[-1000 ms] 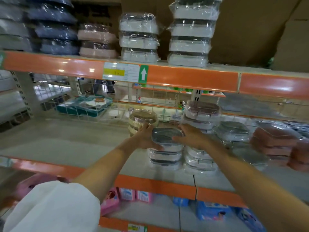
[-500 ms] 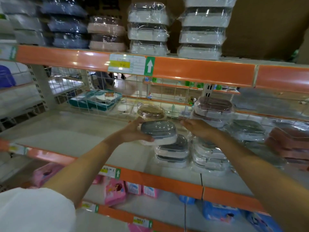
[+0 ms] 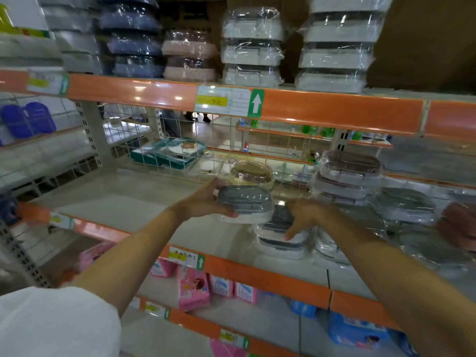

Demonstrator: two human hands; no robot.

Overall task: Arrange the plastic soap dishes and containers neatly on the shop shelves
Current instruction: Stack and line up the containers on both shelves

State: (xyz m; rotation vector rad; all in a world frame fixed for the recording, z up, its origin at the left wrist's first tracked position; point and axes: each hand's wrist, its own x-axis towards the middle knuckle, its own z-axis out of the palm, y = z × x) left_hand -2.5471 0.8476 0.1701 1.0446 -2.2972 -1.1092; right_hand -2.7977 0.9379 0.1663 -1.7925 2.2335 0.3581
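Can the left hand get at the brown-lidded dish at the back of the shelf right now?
Probably not yet. The left hand is gripping a grey-lidded soap dish, and that dish sits directly in front of the brown-lidded dish. The shelf to the left offers room to set it down first.

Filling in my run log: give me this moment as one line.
left hand: holds grey-lidded container | right hand: rests on grey stack | place: middle shelf
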